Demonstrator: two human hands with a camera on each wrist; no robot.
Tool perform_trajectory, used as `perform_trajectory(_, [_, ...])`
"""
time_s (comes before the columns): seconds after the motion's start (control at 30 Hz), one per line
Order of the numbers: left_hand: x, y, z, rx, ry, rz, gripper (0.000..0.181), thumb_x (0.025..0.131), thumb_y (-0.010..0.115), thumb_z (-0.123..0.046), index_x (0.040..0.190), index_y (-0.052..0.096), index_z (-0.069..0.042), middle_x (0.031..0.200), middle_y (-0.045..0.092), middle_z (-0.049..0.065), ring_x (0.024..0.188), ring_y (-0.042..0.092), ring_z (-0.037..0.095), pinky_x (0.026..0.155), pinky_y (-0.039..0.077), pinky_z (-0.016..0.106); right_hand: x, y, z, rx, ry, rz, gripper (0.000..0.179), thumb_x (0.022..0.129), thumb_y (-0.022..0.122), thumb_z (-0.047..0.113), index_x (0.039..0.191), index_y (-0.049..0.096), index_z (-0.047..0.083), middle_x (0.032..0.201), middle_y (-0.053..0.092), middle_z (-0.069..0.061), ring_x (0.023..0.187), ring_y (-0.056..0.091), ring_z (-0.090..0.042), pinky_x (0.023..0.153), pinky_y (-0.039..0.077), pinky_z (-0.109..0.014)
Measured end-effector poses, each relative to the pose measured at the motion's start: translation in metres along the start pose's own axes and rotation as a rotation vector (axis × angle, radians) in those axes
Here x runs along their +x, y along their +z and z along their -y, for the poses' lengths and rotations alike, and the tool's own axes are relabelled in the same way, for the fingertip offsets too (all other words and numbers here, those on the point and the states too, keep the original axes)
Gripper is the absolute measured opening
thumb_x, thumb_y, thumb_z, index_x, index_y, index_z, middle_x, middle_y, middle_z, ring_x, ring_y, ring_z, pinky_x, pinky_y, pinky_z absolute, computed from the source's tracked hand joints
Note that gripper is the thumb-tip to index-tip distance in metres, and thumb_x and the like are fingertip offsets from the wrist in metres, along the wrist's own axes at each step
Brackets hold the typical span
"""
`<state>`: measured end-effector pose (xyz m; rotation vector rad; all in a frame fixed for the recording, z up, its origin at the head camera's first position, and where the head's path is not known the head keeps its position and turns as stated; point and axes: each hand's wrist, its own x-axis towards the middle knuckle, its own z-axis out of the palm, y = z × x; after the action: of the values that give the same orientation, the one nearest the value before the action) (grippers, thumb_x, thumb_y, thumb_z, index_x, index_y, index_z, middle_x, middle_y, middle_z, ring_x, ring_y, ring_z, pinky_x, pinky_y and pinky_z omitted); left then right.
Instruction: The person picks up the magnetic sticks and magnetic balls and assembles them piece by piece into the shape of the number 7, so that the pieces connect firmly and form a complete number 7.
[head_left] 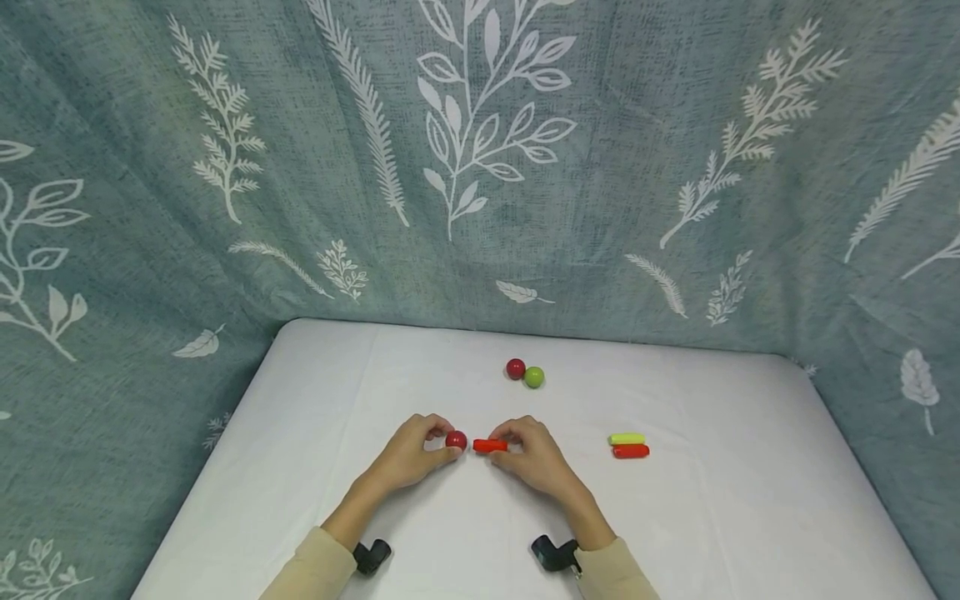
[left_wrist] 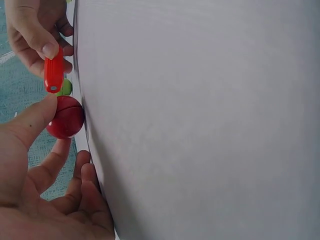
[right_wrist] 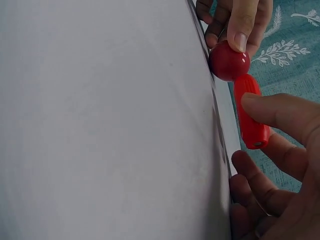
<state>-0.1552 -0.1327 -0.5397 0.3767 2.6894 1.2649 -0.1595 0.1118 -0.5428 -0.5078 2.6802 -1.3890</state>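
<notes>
While left hand (head_left: 405, 454) pinches red ball (head_left: 456, 440) between thumb and finger over white table (head_left: 712, 508), red stick (head_left: 487, 446) sits just right of ball, end toward it, small gap between in head view. Farther back, second red ball (head_left: 515, 369) right next to green ball (head_left: 534, 377). Right hand (head_left: 538, 457) grasps red stick, thumb pressed to its side. Well right of that hand, yellow stick (head_left: 627, 438) and second red stick (head_left: 631, 451), close side by side.
</notes>
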Motion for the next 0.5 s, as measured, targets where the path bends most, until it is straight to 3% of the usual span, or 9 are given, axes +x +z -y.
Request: perform_trajectory(0.5, [0.0006, 0.0012, -0.001, 0.015, 0.0, 0.011, 0.034, 0.087, 0.079, -0.036, 0.11, 0.067, -0.015, 0.109, 0.06, 0.004, 0.103, 0.055, 0.022, 0.087, 0.048, 0.044, 0.0028, 0.0068, 0.0001, -0.066, 0.022, -0.009, 0.016, 0.082, 0.083, 0.017, 0.094, 0.074, 0.023, 0.096, 0.061, 0.004, 0.09, 0.048, -0.018, 0.078, 0.036, -0.04])
